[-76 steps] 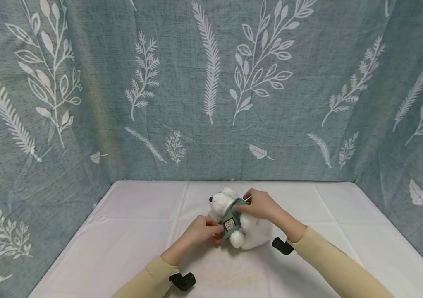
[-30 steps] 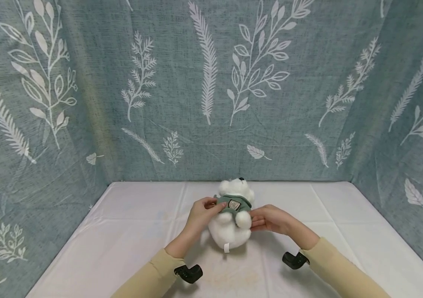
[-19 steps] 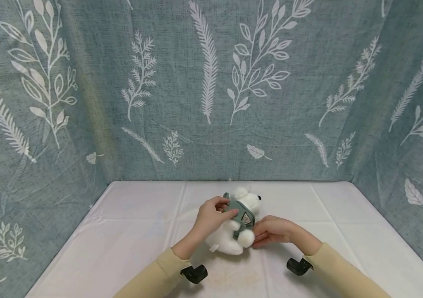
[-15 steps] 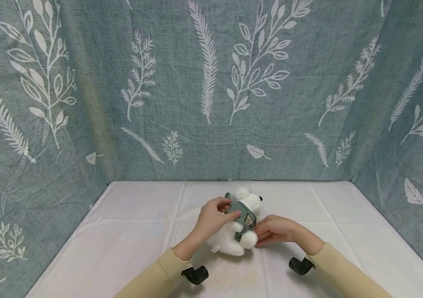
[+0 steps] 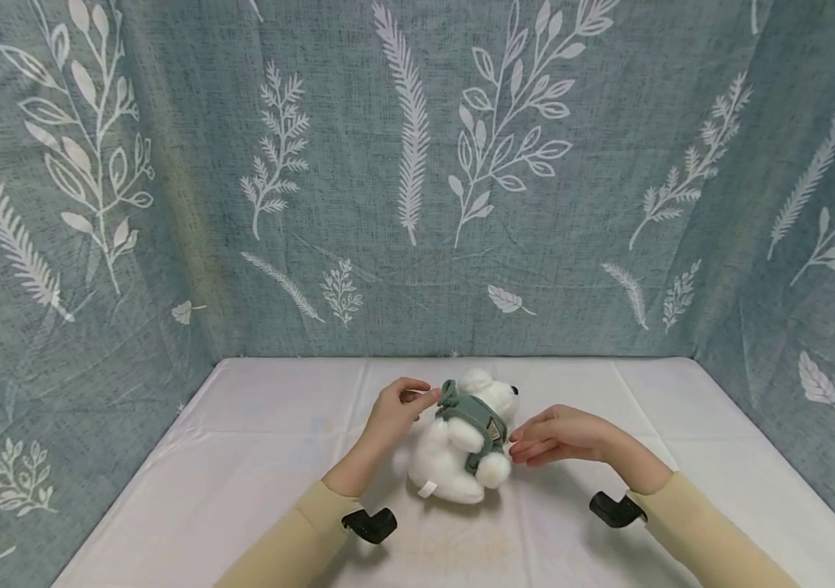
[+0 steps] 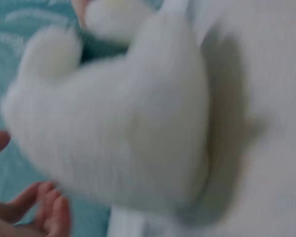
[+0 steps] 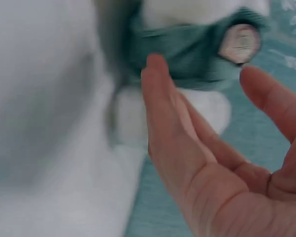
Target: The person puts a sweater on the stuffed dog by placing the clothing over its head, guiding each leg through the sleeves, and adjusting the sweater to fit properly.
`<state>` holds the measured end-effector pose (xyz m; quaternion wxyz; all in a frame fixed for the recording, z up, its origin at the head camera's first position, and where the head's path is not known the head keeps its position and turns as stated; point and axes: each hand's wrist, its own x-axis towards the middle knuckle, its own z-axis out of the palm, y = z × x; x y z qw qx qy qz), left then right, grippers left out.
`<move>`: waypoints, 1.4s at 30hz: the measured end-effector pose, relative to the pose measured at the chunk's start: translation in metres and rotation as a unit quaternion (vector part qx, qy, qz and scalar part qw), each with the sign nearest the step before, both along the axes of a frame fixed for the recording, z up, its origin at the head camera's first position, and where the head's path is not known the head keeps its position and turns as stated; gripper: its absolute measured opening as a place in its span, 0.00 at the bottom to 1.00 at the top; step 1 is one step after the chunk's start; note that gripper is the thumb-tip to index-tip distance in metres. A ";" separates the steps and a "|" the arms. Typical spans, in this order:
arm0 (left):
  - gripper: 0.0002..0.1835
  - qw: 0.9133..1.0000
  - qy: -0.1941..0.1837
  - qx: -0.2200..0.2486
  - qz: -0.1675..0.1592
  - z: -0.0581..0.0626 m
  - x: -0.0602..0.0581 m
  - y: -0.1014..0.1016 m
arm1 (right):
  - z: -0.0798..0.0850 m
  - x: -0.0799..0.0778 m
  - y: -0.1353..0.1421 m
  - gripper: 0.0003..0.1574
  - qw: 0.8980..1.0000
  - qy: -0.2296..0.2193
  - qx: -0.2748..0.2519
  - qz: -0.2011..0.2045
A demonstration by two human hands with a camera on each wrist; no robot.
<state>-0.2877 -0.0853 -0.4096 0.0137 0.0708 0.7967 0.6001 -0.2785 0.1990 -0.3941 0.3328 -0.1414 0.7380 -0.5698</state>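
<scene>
A white plush bear [image 5: 439, 461] in a green garment [image 5: 470, 412] with a small patch sits on the table, its black nose turned to the right. My left hand [image 5: 391, 415] is just left of the bear, thumb and fingers parted and holding nothing, fingertips close to a knot of the green cloth. In the left wrist view the bear's white body [image 6: 123, 118] fills the middle, blurred. My right hand [image 5: 567, 435] stands at the bear's right side with fingers stretched out. In the right wrist view those fingers [image 7: 160, 108] overlap the green garment [image 7: 180, 54] and grip nothing.
A white cloth covers the table [image 5: 277, 425]. Behind it and at both sides hangs a blue-green curtain [image 5: 358, 163] with white leaf prints. Black wrist devices [image 5: 370, 525] sit under both beige sleeves.
The bear was turned from facing left, through facing away, to facing right. Since half a second ago, my left hand has let go of the green garment and moved left; my right hand has drawn slightly away.
</scene>
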 end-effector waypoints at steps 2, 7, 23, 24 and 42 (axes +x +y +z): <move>0.25 0.998 -0.052 0.014 -0.024 -0.005 -0.006 -0.006 | 0.008 0.002 -0.001 0.28 1.000 0.013 -0.003 -0.008; 0.26 0.985 -0.108 0.047 -0.123 -0.012 -0.008 -0.012 | 0.023 0.009 -0.016 0.33 0.999 0.039 0.013 -0.025; 0.19 0.976 -0.092 0.058 -0.188 -0.018 0.001 -0.009 | 0.010 0.014 -0.048 0.37 0.977 0.115 0.137 -0.117; 0.19 0.977 -0.088 0.048 -0.189 -0.017 0.002 -0.009 | 0.008 0.012 -0.048 0.37 0.977 0.116 0.135 -0.115; 0.14 0.971 -0.003 0.009 -0.240 -0.019 0.017 -0.011 | -0.004 -0.010 -0.044 0.41 0.976 0.130 0.129 -0.122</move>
